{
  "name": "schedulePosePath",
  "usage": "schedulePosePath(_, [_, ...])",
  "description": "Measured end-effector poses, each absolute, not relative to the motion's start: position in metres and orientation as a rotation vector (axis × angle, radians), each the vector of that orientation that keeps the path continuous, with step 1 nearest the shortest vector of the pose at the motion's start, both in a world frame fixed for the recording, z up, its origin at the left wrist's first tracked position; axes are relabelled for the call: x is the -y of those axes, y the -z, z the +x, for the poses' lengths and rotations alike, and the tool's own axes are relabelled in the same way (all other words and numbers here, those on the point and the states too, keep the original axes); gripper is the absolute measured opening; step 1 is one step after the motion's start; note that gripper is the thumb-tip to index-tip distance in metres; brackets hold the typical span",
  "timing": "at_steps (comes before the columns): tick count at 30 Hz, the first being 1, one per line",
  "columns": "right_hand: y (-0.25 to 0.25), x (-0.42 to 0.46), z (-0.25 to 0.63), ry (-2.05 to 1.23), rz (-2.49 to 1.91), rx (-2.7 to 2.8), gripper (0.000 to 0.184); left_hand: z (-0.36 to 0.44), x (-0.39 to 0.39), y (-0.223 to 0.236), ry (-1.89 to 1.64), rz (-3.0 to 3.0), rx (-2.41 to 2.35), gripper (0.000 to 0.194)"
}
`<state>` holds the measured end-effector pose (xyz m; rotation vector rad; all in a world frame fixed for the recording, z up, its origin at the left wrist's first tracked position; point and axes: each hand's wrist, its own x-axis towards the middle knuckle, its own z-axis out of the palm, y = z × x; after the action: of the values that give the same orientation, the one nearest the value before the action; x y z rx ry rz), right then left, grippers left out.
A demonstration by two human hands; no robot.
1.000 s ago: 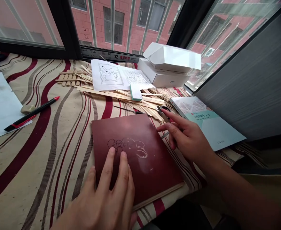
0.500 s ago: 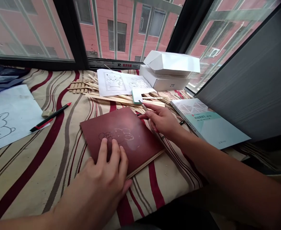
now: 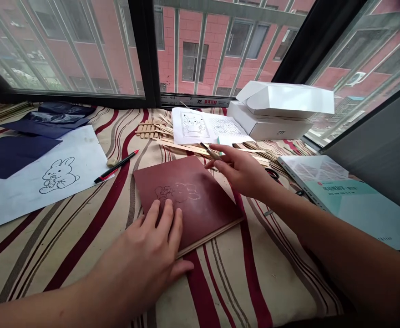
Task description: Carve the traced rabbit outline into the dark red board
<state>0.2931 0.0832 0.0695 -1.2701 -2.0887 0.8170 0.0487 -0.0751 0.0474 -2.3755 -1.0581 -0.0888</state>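
Slightly spread, the left hand (image 3: 141, 250) grasped nothing, its fingertips resting on the near left part of 1 square, glossy reddish-brown board (image 3: 206, 209), which lay flat on a cream, maroon-striped cloth (image 3: 285, 259). At far left were dark blue sheets (image 3: 15, 157), too overlapped to count, then 1 white paper (image 3: 83, 146) with 1 black rabbit drawing (image 3: 59, 175), and 1 black pen (image 3: 118, 167) with a red tip. The board bore 1 group of fine, rabbit-like lines (image 3: 177, 192). Just past its far right edge, the right hand (image 3: 244, 168) pinched 1 slim tan tool (image 3: 210, 152) with a dark end, apart from the lines. Farther right lay 1 pale green-and-white book (image 3: 356, 200).

The step in hand appeared to be steadying the board with the tool held off it; the next move seemed to call for a firm left hand and a careful tool angle.
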Motion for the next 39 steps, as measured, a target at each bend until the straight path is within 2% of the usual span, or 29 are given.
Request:
schedulePosePath(2, [-0.081, -0.085, 0.287, -0.744, -1.128, 2.322, 0.041, 0.039, 0.067, -0.049, 0.142, -2.429, 0.992, 0.076])
schedulePosePath(5, [-0.092, -0.092, 0.273, -0.698, -0.921, 2.625, 0.03, 0.018, 0.045, -0.053, 0.308, -2.538, 0.85, 0.049])
schedulePosePath(7, [-0.095, -0.1, 0.264, -0.603, -0.846, 2.77, 0.029, 0.005, 0.031, -0.054, 0.392, -2.594, 0.73, 0.033])
schedulePosePath(11, [-0.097, -0.112, 0.258, -0.454, -0.678, 2.96, 0.035, -0.011, 0.015, -0.047, 0.612, -2.627, 0.564, 0.023])
schedulePosePath(14, [-0.1, -0.114, 0.264, -0.444, -0.62, 3.011, 0.041, -0.022, 0.009, -0.036, 0.721, -2.667, 0.748, 0.026])
schedulePosePath(17, [-0.102, -0.113, 0.27, -0.445, -0.616, 3.043, 0.044, -0.033, 0.004, -0.03, 0.652, -2.634, 1.129, 0.027])
schedulePosePath(20, [-0.103, -0.112, 0.272, -0.432, -0.641, 3.065, 0.043, -0.036, 0.007, -0.031, 0.492, -2.437, 1.328, 0.051])
schedulePosePath(22, [-0.103, -0.111, 0.273, -0.401, -0.654, 3.074, 0.042, -0.031, 0.017, -0.035, 0.345, -2.373, 1.269, 0.058])
schedulePosePath(27, [-0.107, -0.106, 0.273, -0.256, -0.571, 3.085, 0.043, -0.013, 0.045, -0.038, 0.229, -2.312, 1.219, 0.052])
schedulePosePath(33, [-0.101, -0.086, 0.271, 0.135, -0.559, 3.074, 0.044, -0.014, 0.044, -0.025, 0.199, -2.232, 1.279, 0.079])
schedulePosePath(39, [-0.09, -0.051, 0.26, 0.33, -0.654, 2.937, 0.03, -0.01, 0.047, -0.019, 0.218, -2.24, 1.347, 0.069])
